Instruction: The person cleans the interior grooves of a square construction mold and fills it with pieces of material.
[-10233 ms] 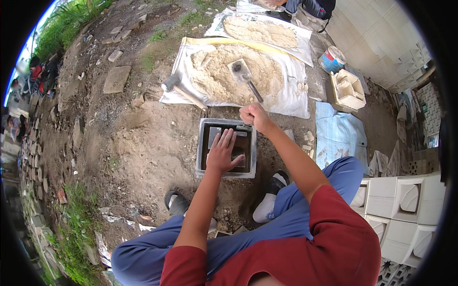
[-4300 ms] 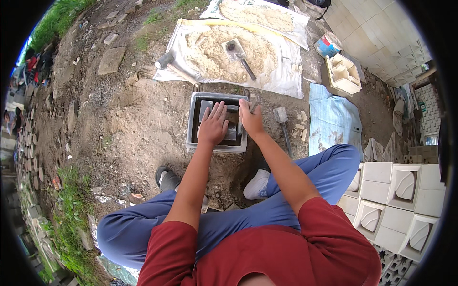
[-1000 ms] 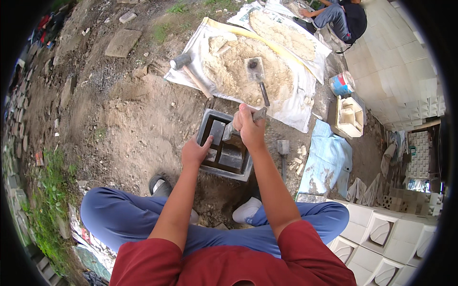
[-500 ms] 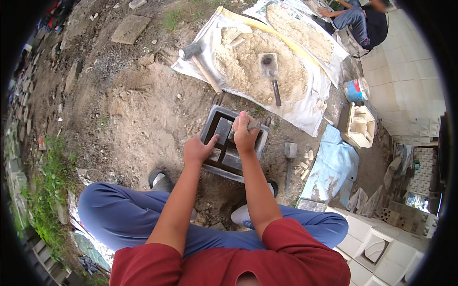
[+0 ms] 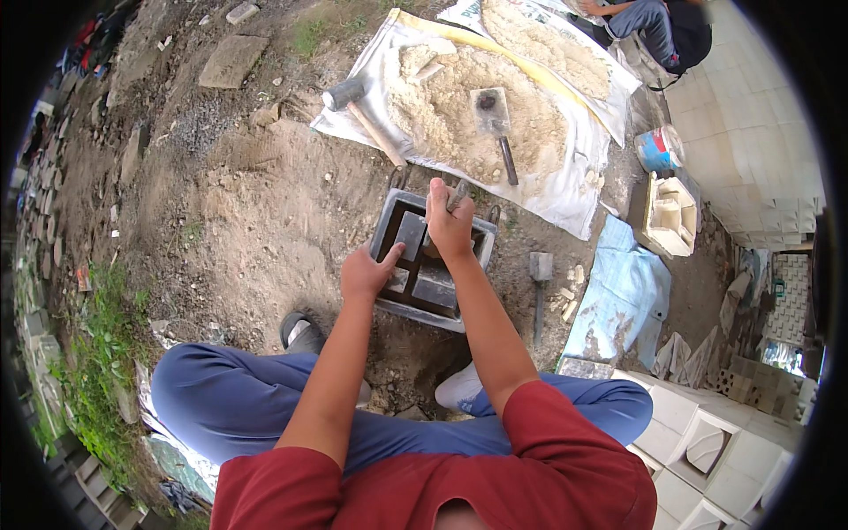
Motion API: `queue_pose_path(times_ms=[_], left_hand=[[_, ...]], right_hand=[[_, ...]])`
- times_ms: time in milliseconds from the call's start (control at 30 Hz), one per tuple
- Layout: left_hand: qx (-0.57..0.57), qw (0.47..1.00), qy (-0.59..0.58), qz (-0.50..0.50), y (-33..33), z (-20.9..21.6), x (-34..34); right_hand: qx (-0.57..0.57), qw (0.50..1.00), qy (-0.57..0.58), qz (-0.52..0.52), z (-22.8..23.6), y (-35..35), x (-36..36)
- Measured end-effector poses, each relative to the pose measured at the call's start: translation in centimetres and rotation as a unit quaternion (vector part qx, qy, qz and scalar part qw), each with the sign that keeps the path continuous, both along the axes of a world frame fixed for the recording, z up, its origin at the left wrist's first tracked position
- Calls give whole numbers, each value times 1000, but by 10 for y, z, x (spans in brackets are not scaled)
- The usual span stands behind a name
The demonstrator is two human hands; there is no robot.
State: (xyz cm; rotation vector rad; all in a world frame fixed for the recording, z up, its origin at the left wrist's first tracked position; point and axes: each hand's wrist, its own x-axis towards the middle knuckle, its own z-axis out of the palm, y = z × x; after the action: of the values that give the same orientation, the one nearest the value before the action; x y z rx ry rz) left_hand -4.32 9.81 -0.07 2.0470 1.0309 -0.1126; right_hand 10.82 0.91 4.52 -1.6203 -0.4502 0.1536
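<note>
On the ground in front of me sits a grey rectangular metal block mould [image 5: 430,316] with inner blocks and loop handles at its far corners. My left hand [image 5: 364,274] grips its left side, the thumb over the rim and the other fingers mostly hidden. Above the mould, toward its far side, my right hand [image 5: 450,223] is closed around a short grey stick-like handle [image 5: 458,194]. The lower end of that tool is hidden by the hand. One flat inner block [image 5: 409,235] shows between my hands.
Beyond the mould, a white sheet [image 5: 565,212] bears pale sandy powder [image 5: 433,97], a trowel [image 5: 492,115] and a mallet [image 5: 375,132]. At right lie a small hammer-like tool [image 5: 541,267], a blue sack [image 5: 609,283], a hollow block [image 5: 669,221] and a bucket [image 5: 658,148]. Another person [image 5: 649,26] sits far right.
My right hand has moved away from me and slightly left over the mould, and the tool's handle now points more upward. My left hand stays at the mould's left side. The view shifted slightly.
</note>
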Motion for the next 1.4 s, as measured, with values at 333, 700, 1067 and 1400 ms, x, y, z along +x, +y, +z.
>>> queue_pose_path(times_ms=[333,700,1067,1400], left_hand=[[-10,1000,-9,3,0,5,1],[19,1000,15,7,7,5,-9],[-1,999,-35,25,5,21,-9],[10,1000,-5,18,10,10,-9]], right_hand=[[36,999,37,-3,22,-9,-20],[66,996,65,-14,53,1,-33],[87,990,97,-53,61,3,-38],[49,994,91,-36,72,5,-45]])
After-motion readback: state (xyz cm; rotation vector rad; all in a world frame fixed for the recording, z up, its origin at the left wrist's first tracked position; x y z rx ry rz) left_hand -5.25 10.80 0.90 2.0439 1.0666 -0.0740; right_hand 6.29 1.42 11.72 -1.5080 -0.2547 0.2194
